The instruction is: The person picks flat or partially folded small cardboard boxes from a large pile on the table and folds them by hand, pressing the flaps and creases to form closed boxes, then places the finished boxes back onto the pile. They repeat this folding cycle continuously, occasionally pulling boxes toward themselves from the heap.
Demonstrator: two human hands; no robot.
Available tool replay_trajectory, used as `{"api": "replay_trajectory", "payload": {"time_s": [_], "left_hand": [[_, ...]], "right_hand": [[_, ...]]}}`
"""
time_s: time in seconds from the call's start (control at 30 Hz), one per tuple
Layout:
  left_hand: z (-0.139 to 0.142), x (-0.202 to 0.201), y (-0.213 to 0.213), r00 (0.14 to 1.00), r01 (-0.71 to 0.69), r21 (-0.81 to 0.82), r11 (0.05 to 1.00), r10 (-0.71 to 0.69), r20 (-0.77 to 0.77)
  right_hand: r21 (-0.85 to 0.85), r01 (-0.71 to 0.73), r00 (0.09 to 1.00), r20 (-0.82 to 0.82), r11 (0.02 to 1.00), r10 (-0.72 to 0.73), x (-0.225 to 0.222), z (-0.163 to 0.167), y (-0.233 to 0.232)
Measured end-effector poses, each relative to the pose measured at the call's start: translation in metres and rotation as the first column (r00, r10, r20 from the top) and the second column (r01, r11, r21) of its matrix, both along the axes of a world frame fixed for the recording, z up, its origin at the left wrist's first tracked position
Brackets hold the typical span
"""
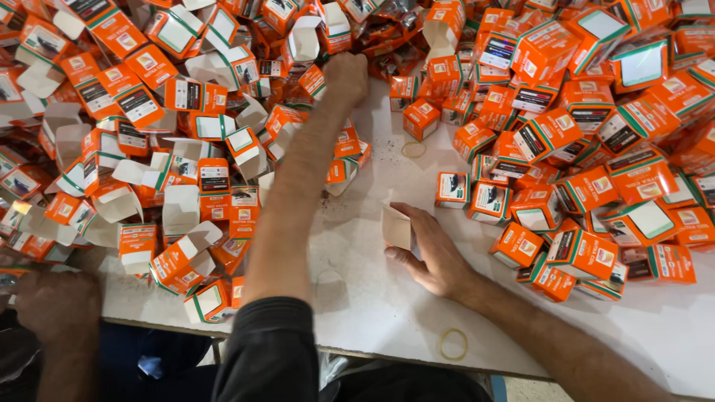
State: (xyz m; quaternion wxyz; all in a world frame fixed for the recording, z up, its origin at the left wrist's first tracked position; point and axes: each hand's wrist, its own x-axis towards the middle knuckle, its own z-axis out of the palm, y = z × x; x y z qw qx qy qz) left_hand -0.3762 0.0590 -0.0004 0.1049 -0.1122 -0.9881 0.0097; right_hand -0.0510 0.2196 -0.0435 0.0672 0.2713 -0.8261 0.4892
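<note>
While my left hand (347,74) closes among orange boxes (223,97) at upper centre, I keep my right hand (432,253) pinching the small white card (396,227) steady.

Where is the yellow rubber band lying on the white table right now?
In the head view, the rubber band lies flat on the white table near its front edge, below the right hand and beside that forearm, apart from the orange boxes.
</note>
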Motion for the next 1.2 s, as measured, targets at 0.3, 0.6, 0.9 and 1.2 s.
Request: {"api": "replay_trajectory", "payload": {"time_s": [0.3, 0.6, 0.9, 1.2], "left_hand": [[-0.016, 0.088, -0.007, 0.910, 0.387, 0.071, 0.920, -0.393, 0.132], [0.055, 0.293, -0.049, 0.845, 0.458, 0.794, 0.400, -0.472, -0.250], [-0.004, 0.375, -0.056, 0.595, 0.803, 0.456, 0.383, -0.525, -0.608], [-0.006, 0.383, -0.074, 0.456, 0.878, 0.158, 0.451, -0.692, -0.560]], "right_hand": [[0.097, -0.017, 1.000, -0.013, 0.995, 0.018, 0.028, 0.012, -0.001], [0.057, 0.131, 0.977, 0.163, 0.990, -0.139, 0.041, 0.024, 0.005], [0.054, 0.116, 0.986, 0.112, 0.992, -0.122, 0.050, 0.020, -0.011], [-0.101, 0.042, 0.992, 0.120, 0.994, -0.030, 0.046, 0.016, -0.015]]}}
